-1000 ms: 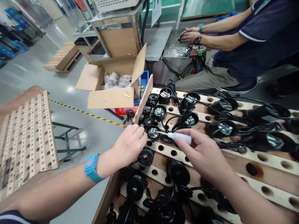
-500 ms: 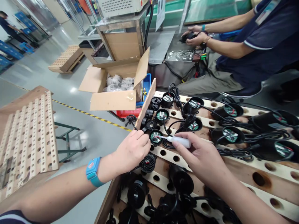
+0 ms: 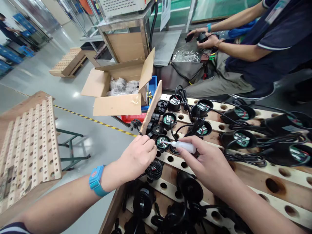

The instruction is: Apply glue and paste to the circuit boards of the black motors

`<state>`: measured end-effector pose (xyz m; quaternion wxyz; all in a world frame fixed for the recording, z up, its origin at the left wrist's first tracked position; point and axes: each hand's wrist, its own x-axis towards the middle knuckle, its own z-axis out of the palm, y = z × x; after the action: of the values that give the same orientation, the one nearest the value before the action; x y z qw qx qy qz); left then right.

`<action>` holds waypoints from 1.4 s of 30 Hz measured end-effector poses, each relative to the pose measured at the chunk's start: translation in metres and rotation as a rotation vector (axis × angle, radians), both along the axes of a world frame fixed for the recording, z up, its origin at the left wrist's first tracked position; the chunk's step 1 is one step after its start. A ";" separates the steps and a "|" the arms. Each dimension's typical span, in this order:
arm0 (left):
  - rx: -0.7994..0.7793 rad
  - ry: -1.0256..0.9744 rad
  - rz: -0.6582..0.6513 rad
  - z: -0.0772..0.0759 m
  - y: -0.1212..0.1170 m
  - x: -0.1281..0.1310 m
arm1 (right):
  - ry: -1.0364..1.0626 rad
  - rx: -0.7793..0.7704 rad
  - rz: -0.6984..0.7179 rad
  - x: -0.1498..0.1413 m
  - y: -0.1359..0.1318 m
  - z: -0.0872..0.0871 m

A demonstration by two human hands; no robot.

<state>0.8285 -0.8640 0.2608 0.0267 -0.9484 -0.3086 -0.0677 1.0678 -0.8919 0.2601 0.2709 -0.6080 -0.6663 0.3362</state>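
My right hand (image 3: 200,159) pinches a small white squeeze bottle (image 3: 186,147) lying nearly level, its thin nozzle pointing left. The nozzle tip is over the green circuit board (image 3: 162,142) inside a round black housing. Closed beside that housing's left rim is my left hand (image 3: 140,156), with a blue wristband above it; what its fingers hold, if anything, is hidden. A black housing with a grooved face (image 3: 154,169) lies just below my left hand. More open black housings with boards, such as one (image 3: 169,120) just behind, stand in the wooden rack with coiled black cables.
The wooden rack (image 3: 258,170) has rows of holes and a raised end board (image 3: 151,109). Beyond it stands an open cardboard box (image 3: 117,105) of wrapped parts. A co-worker's hands (image 3: 207,40) hold a black part at the back right. Another holed rack (image 3: 26,152) is at left.
The bottle has shifted slightly left, its nozzle staying over the same board. My left hand keeps its place by the housing. The co-worker's hands have moved apart around black parts.
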 end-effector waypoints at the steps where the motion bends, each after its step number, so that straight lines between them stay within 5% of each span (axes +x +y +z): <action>1: 0.000 -0.003 0.002 0.000 0.000 0.000 | -0.003 -0.002 0.003 0.000 0.000 0.000; 42: -0.051 -0.033 -0.011 -0.002 0.002 -0.001 | 0.017 -0.028 0.085 -0.002 0.001 0.010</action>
<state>0.8279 -0.8621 0.2585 -0.0027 -0.9493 -0.3052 -0.0756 1.0660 -0.8912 0.2703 0.2537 -0.5798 -0.6845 0.3618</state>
